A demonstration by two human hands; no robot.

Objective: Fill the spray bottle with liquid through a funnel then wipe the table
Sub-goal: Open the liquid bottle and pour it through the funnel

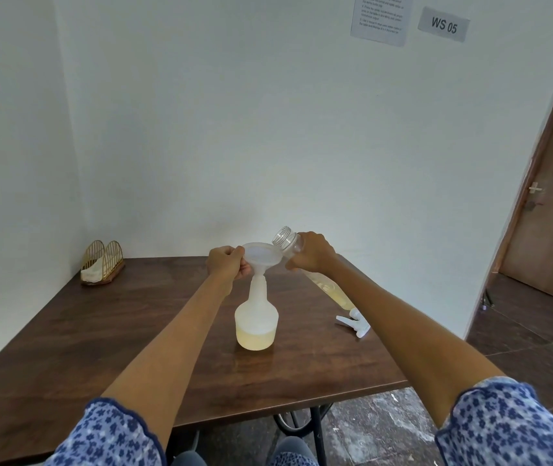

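Left hand (226, 264) has a tight grip on the rim of the white funnel (263, 257). Funnel sits in the neck of the spray bottle (256, 317), which stands mid tabletop (100, 331) w/ a bit of yellow liquid at the bottom. Right hand (312, 252) grips a clear bottle (287, 240), tipped, mouth just over the funnel. Spray head (356, 322) lies on the tabletop to the right. Napkin holder (102, 267) stands at the far left corner.
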